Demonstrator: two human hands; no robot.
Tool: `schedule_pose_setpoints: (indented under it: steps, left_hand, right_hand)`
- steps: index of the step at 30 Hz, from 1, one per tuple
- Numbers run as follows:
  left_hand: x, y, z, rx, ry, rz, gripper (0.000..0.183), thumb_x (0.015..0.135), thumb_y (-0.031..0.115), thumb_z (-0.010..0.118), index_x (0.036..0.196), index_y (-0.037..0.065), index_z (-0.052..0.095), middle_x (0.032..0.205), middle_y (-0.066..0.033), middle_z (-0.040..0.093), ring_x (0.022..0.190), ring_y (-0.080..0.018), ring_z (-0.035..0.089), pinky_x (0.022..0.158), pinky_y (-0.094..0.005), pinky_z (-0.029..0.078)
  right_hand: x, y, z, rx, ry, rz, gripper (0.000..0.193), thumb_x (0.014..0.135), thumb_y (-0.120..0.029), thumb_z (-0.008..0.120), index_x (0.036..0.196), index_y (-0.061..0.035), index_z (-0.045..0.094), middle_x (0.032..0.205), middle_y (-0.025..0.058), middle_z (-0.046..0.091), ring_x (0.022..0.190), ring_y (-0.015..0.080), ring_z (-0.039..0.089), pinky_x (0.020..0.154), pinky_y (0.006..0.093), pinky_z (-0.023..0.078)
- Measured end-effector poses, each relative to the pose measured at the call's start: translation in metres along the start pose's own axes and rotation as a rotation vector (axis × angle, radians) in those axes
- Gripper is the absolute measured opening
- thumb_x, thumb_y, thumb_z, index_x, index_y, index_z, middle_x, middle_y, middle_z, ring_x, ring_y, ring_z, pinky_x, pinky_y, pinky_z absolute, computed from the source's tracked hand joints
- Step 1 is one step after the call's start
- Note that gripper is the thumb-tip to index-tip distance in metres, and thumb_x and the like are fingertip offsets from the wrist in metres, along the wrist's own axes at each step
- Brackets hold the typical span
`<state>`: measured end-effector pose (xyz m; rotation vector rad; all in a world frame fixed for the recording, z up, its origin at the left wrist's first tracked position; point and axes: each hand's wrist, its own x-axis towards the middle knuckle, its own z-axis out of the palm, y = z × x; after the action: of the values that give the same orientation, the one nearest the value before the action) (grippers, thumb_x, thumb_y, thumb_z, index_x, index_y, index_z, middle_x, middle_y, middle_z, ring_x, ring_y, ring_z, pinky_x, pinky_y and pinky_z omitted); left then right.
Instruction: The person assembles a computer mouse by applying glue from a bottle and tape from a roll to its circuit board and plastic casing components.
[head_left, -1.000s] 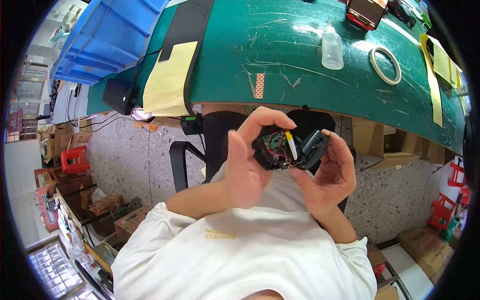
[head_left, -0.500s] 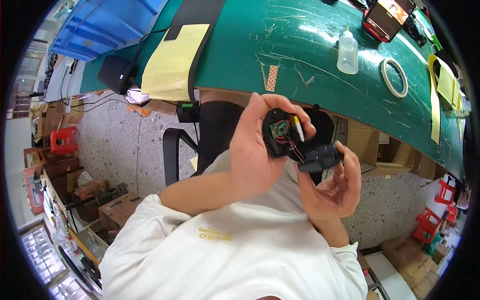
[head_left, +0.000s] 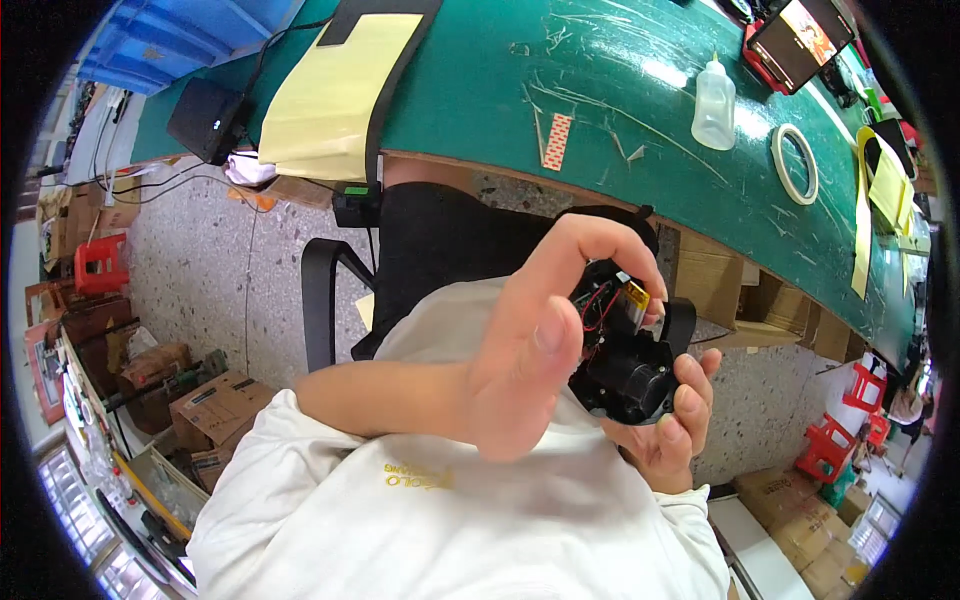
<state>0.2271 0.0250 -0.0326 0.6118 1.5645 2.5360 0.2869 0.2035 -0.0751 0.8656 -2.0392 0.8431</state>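
My left hand [head_left: 535, 340] curls round the black plastic housing part [head_left: 600, 272] of a small opened electronic device, its thumb lifted off it. Thin red wires [head_left: 598, 305] and a yellow-and-silver pouch battery [head_left: 635, 298] show inside, next to my left fingertips. Just below, my right hand [head_left: 670, 430] grips the other black part [head_left: 628, 378], which has a rounded cylinder on its inner side. Both parts sit close together, with wires between them. My left palm and thumb hide part of the upper housing.
Ahead is a green work table [head_left: 470, 110] with a squeeze bottle [head_left: 713, 108], a tape roll [head_left: 795, 165], a patterned strip [head_left: 557, 142] and a propped screen [head_left: 800, 40]. Yellow sheet material [head_left: 340, 100] overhangs the near edge, beside a black box [head_left: 205, 120]. A chair armrest [head_left: 318, 300] stands at left.
The lower black part has turned, now showing its inside, and moved closer to the upper one. My left thumb has come forward off the housing. The view has shifted slightly.
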Motion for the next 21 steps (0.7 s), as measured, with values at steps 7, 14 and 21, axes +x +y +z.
schedule_pose_setpoints:
  steps: [7,14,21]
  left_hand:
    - [-0.006,0.001,0.003,-0.149,-0.001,0.041,0.071,0.097,0.061,0.033,0.119,-0.006,0.039,0.106,-0.0132,0.047,0.092,-0.0159,0.047,0.085,-0.0301,0.04]
    - [-0.005,-0.004,0.0,0.082,-0.034,0.129,0.089,0.092,0.072,0.005,0.113,-0.006,0.042,0.103,-0.0238,0.054,0.087,-0.0226,0.055,0.081,-0.0332,0.046]
    - [-0.005,-0.008,-0.003,0.005,-0.058,0.02,0.092,0.09,0.074,0.003,0.118,-0.005,0.039,0.111,-0.0214,0.051,0.097,-0.0223,0.054,0.089,-0.0349,0.044]
  right_hand:
    - [0.004,-0.008,-0.017,-0.173,-0.279,0.054,0.091,0.074,-0.024,0.085,0.141,-0.0186,0.024,0.145,0.0065,0.033,0.124,0.0304,0.052,0.108,0.055,0.04]
    - [0.011,-0.001,-0.005,0.001,-0.049,-0.038,0.032,0.086,-0.006,0.063,0.117,-0.0136,0.058,0.123,0.011,0.056,0.111,0.0315,0.062,0.107,0.0531,0.041]
    - [0.027,0.0,-0.001,-0.019,-0.072,0.012,0.028,0.08,-0.001,0.069,0.106,-0.0092,0.065,0.117,0.0127,0.062,0.104,0.0313,0.067,0.104,0.048,0.045]
